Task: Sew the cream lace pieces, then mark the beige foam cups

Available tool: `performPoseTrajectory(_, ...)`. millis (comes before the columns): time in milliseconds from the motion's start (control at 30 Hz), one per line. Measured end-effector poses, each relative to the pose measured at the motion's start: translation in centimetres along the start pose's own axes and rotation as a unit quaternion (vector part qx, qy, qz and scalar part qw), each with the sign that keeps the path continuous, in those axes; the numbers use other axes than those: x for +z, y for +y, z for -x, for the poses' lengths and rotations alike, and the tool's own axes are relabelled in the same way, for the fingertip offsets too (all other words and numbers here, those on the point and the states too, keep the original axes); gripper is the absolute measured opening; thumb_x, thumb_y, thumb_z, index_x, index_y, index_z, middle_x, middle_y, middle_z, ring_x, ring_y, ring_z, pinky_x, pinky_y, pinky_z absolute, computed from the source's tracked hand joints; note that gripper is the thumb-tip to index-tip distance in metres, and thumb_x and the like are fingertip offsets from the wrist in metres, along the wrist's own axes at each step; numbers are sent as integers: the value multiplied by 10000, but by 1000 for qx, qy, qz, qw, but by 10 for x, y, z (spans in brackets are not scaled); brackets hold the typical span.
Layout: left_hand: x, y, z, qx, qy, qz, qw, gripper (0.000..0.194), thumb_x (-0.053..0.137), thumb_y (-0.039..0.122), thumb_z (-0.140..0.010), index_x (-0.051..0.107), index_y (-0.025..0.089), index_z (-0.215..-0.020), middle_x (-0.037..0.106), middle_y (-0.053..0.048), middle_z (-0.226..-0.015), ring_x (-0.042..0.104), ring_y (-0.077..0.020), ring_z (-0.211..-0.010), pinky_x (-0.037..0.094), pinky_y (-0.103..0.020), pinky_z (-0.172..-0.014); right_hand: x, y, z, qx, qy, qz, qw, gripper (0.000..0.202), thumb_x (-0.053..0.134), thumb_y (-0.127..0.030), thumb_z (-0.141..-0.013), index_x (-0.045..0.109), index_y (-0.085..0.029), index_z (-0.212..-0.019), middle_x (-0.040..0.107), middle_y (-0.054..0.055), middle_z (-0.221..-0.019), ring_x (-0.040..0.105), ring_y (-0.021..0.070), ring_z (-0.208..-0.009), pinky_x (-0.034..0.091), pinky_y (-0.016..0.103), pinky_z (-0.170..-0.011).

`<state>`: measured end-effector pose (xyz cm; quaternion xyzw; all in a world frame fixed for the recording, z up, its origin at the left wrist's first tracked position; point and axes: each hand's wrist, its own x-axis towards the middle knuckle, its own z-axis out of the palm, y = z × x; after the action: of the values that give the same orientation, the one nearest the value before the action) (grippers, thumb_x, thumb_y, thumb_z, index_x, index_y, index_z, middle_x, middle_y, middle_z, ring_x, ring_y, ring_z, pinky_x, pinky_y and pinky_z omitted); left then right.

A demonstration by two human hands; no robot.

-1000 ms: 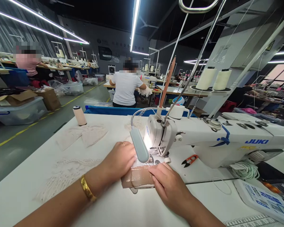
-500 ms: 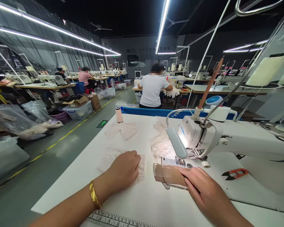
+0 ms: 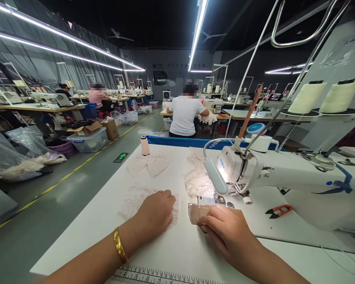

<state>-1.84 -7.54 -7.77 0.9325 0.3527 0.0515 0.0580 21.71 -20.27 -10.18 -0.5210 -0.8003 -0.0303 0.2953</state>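
My left hand [image 3: 157, 211], with a gold bracelet on the wrist, is closed over a pale lace piece [image 3: 133, 201] on the white table [image 3: 100, 228]. My right hand [image 3: 227, 230] grips a flat brown piece [image 3: 194, 213], covering its right part, just in front of the needle area of a white sewing machine [image 3: 230, 163]. More ruffled lace [image 3: 198, 183] lies beside the machine's lit needle area. Farther back are two joined lace pieces [image 3: 149, 165] and a pink thread spool [image 3: 144, 146] standing upright.
Red-handled thread snips [image 3: 279, 211] lie on the machine bed at right. A printed ruler [image 3: 154, 275] runs along the near table edge. A person in a white shirt [image 3: 183, 114] sits beyond the blue cloth [image 3: 177, 141].
My right hand has moved left along the brown piece and now covers more of it. My left hand stays on the lace. The view has turned slightly right.
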Motion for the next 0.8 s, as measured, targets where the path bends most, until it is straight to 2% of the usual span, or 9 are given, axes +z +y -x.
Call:
performPoseTrajectory(167,0,-2,-2,-15,19,20,999,199,516,49,-815,500,214,-705,636,-59,-811,600,-241,-740,383,-352,-652,14,-9,-28,14,-42,-11,999,246,480,-96,-981,674,-211,-884,597,31,-809,536,192,-728,392,295,-598)
performPoseTrajectory(333,0,-6,-1,-46,54,101,992,203,519,74,-808,503,211,-659,623,-22,-737,584,-208,-703,367,-327,-642,34,-12,-47,36,-36,-75,996,265,508,-95,-977,717,-213,-1089,622,56,-924,592,217,-849,502,327,-695)
performPoseTrajectory(400,-1,-11,-1,-58,74,150,984,155,535,107,-794,537,209,-678,640,-17,-751,589,-206,-718,383,-326,-658,43,-16,-51,36,-32,-83,995,273,537,-94,-980,706,-211,-1158,631,69,-989,601,218,-890,530,335,-734)
performPoseTrajectory(500,-11,-28,-1,-92,115,241,959,80,548,197,-806,586,212,-737,650,-8,-752,599,-205,-726,433,-331,-672,56,-24,-55,22,-34,-87,995,204,587,-114,-987,711,-210,-1117,633,73,-1001,578,227,-906,544,360,-775)
performPoseTrajectory(567,-29,-44,1,-123,154,307,931,96,533,275,-840,597,215,-801,639,3,-747,611,-198,-721,490,-333,-681,62,-27,-55,15,-30,-90,995,164,584,-123,-1000,711,-206,-1061,629,75,-976,554,239,-909,544,389,-796)
performPoseTrajectory(667,-69,-65,11,-155,227,403,873,172,488,372,-908,563,219,-882,656,-9,-847,663,-193,-815,589,-353,-774,69,-26,-51,10,-17,-99,995,187,550,-108,-1012,701,-208,-1058,625,79,-973,540,244,-909,548,411,-802)
performPoseTrajectory(700,-83,-67,16,-157,248,448,845,174,517,385,-914,564,218,-902,668,-15,-885,675,-192,-856,604,-351,-805,70,-24,-50,8,-13,-105,994,189,550,-106,-1008,698,-212,-1057,624,78,-969,544,245,-903,554,412,-792)
performPoseTrajectory(733,-96,-66,22,-156,269,518,797,166,585,377,-895,590,213,-920,680,-23,-912,678,-194,-880,610,-342,-814,70,-23,-48,7,-8,-112,994,189,555,-107,-1004,693,-215,-1074,628,80,-979,555,248,-907,564,417,-793)
performPoseTrajectory(800,-116,-56,33,-134,269,610,733,167,682,338,-863,658,205,-962,689,-29,-919,664,-179,-846,600,-283,-745,68,-21,-48,4,7,-123,992,231,567,-132,-1006,654,-220,-1201,640,99,-1045,582,264,-958,586,447,-832)
